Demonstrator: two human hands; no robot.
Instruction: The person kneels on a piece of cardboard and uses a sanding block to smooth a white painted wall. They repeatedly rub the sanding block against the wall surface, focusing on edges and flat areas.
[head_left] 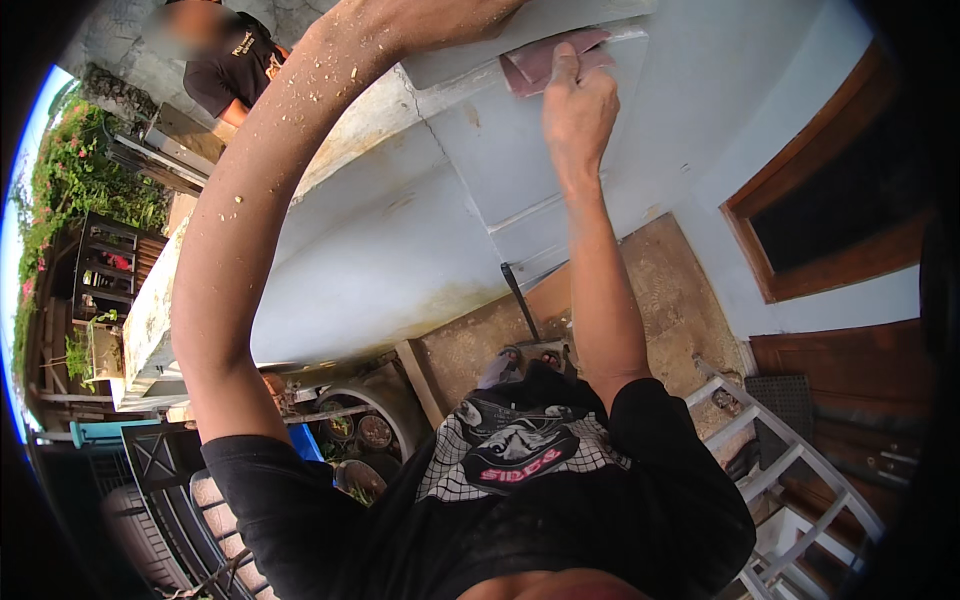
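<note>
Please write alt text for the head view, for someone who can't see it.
A person's right hand holds a bent reddish-brown sheet, possibly sandpaper, against a pale wall; the left hand, its arm speckled with light bits, is partly cut off at the top edge. A ladder is at lower right, another person at upper left.

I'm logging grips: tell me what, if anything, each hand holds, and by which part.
Right hand: brown sandpaper, by its right half. Left hand: partly cut off above, cannot tell.

Black short-sleeved T-shirt; white-grid chest print, pink lettering; left arm speckled, pale flecks.
</note>
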